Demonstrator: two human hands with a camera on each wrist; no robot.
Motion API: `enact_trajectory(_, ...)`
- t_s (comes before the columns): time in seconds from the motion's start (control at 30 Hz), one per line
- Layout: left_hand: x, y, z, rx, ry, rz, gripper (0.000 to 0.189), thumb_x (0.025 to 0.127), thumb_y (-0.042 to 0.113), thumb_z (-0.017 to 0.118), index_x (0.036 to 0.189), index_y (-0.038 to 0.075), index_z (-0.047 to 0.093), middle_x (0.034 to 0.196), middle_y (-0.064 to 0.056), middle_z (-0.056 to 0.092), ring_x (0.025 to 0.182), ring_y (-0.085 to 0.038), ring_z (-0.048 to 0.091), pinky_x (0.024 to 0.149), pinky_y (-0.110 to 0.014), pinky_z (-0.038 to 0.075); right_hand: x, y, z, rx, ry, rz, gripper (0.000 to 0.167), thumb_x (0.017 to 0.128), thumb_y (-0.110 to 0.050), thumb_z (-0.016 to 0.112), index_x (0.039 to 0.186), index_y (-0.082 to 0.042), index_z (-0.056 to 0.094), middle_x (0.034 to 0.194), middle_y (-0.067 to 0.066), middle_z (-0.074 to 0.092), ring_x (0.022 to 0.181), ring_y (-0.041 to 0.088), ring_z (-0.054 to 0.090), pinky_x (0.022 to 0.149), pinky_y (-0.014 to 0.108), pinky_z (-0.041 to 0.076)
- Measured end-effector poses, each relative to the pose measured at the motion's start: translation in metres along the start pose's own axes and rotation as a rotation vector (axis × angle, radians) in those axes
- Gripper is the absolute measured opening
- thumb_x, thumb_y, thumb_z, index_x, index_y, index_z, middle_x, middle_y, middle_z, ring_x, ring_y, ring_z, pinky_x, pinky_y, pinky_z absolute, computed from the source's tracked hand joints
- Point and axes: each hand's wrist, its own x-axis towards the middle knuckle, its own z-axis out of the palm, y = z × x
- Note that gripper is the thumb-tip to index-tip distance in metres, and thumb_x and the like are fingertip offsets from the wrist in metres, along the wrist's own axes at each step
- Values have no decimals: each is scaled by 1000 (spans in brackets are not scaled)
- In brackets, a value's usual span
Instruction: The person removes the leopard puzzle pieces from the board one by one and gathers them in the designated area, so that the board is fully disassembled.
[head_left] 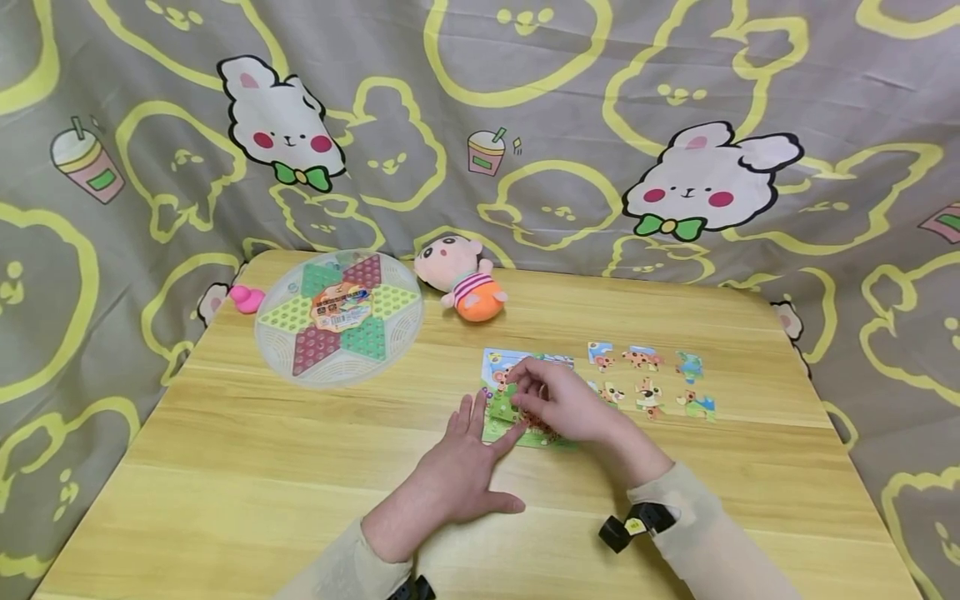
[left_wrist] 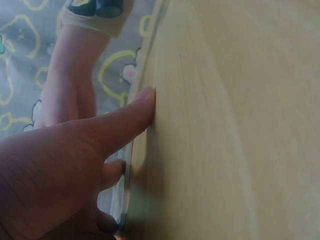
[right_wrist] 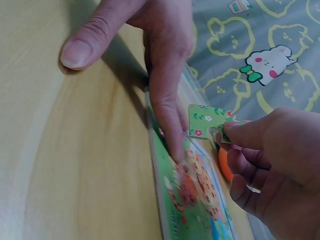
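Note:
A jigsaw puzzle board [head_left: 493,432] with a green and blue picture lies on the table. My left hand [head_left: 459,473] has its fingers spread straight, fingertips resting on the board's near left side and thumb on the wood. Over the board, my right hand [head_left: 570,402] pinches a green puzzle piece [right_wrist: 204,121] with small flowers between thumb and fingers. In the right wrist view this piece is raised above the board, whose spotted animals show beneath. The left wrist view shows mostly my left thumb [left_wrist: 127,117] against the table.
Several loose puzzle pieces [head_left: 643,358] lie in two rows right of the board. Behind it is a plush doll [head_left: 477,296] in orange shorts. A round Chinese checkers board [head_left: 401,329] and a pink toy duck [head_left: 247,300] are at the back left. A patterned curtain [head_left: 555,108] hangs behind the table.

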Motion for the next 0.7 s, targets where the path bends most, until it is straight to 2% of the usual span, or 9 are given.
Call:
enact_trajectory(0.3,1,1,0,12,0,-4,102,85,80,67,168,34,31,167,-40,4,154,-57,10,126,-56,23,-17,0,-20,-24,64,42,17,103,-9,70,121,-8,70,94,1,69,81,19,62,70,31,54)
enact_trajectory(0.7,0,2,-1,-15,-20,-21,102,85,79,67,168,34,30,169,-38,2,155,-55,7,127,-55,22,-61,18,-57,-63,131,71,16,103,-8,70,118,-6,70,91,1,66,77,20,61,67,29,53)
